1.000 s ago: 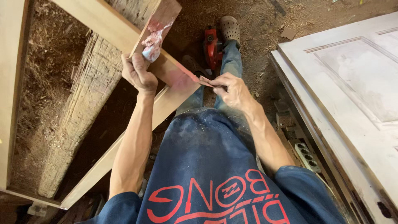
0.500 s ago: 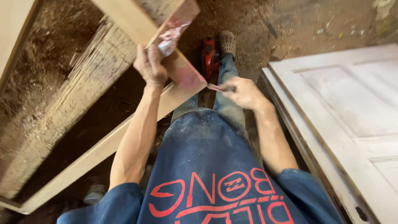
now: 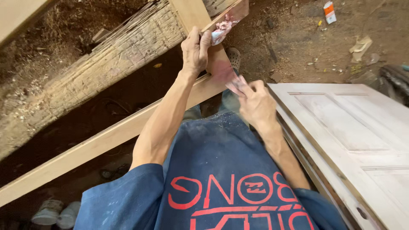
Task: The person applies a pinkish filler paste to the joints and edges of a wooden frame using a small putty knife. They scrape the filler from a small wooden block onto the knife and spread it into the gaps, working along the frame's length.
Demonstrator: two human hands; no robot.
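My left hand [image 3: 195, 50] grips a small wooden board [image 3: 226, 19] smeared with pink filler, held up against the corner of a pale wooden frame [image 3: 106, 138]. My right hand [image 3: 255, 104] pinches a thin flat scraper blade [image 3: 234, 85], its pink-stained tip pressed on the frame's corner, where a pink patch [image 3: 221, 70] shows. Both hands meet at that corner, above my blue trousers.
A rough weathered timber beam [image 3: 115, 55] lies behind the frame on sawdust-covered ground. A white panelled door [image 3: 353, 127] lies flat at the right. A grey clog [image 3: 233, 54] peeks out beyond the corner. Litter and a small carton [image 3: 329, 11] lie at the top right.
The view has swung right and tilted; the frame corner and both hands now sit higher. My right hand has brought the blade up onto the corner. The red tool is out of sight.
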